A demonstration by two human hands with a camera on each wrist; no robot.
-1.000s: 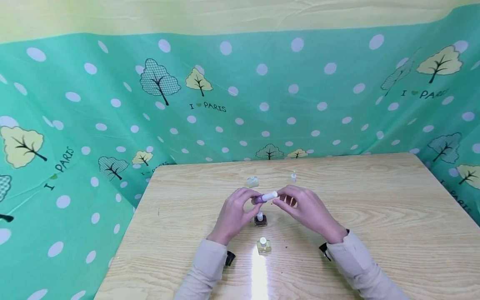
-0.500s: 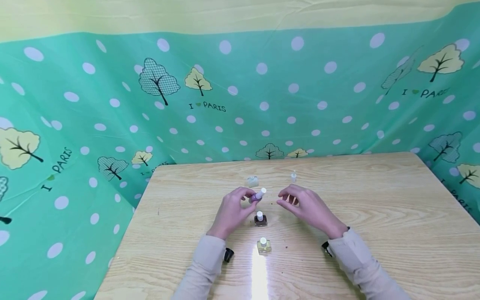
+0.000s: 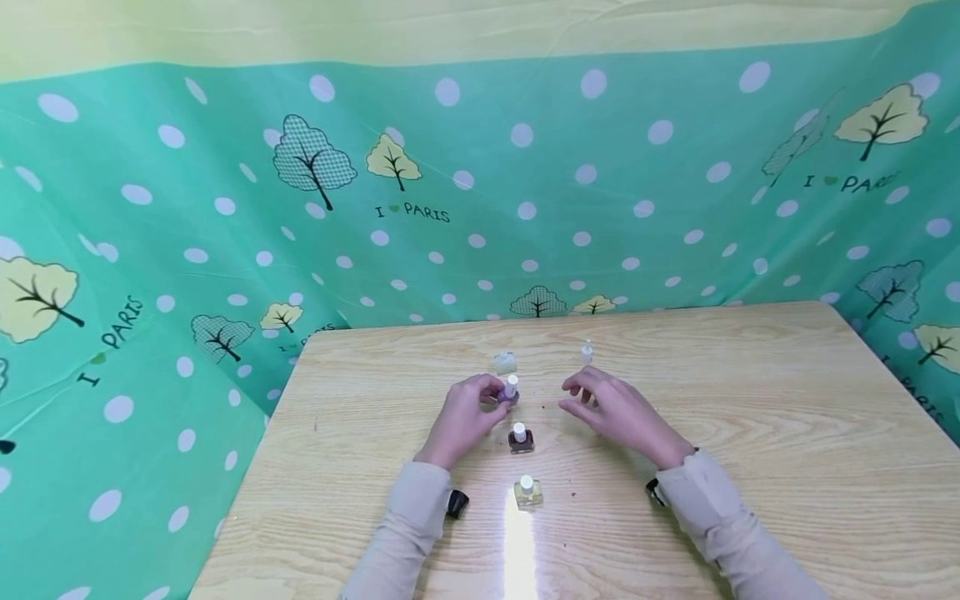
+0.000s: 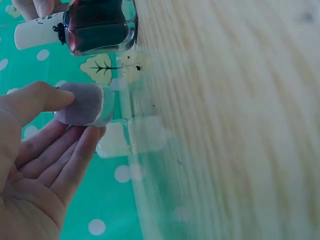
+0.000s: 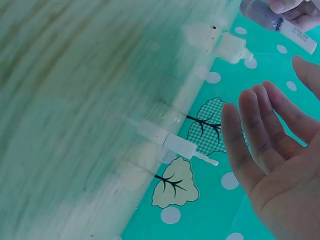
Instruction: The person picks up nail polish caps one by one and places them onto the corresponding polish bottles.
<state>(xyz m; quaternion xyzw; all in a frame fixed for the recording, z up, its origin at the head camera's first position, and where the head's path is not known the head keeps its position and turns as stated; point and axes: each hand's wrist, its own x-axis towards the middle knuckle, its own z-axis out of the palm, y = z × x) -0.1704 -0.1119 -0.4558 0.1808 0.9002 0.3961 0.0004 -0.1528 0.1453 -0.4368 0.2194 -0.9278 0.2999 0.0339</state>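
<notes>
My left hand [image 3: 467, 414] pinches a purple nail polish bottle [image 3: 509, 397] between thumb and fingers; its white cap is on and points up. In the left wrist view the bottle [image 4: 82, 104] sits right at the tabletop, its cap hidden by the thumb. To its right, my right hand [image 3: 618, 412] hovers with loosely bent fingers and nothing in them. Behind the purple bottle stands an uncapped pale nail polish bottle [image 5: 231, 48]. Farther right, a white cap [image 5: 180, 145] stands on its top with its brush upward.
A dark nail polish bottle [image 3: 521, 442] with a white cap stands just in front of the left hand. Nearer the front is a yellow nail polish bottle [image 3: 528, 493], also capped. A green patterned cloth [image 3: 450, 208] hangs behind the wooden table [image 3: 787, 400].
The purple bottle has gone from tilted toward the right hand to upright, moving left and down to the table. My right hand has let go of its cap and drawn slightly right.
</notes>
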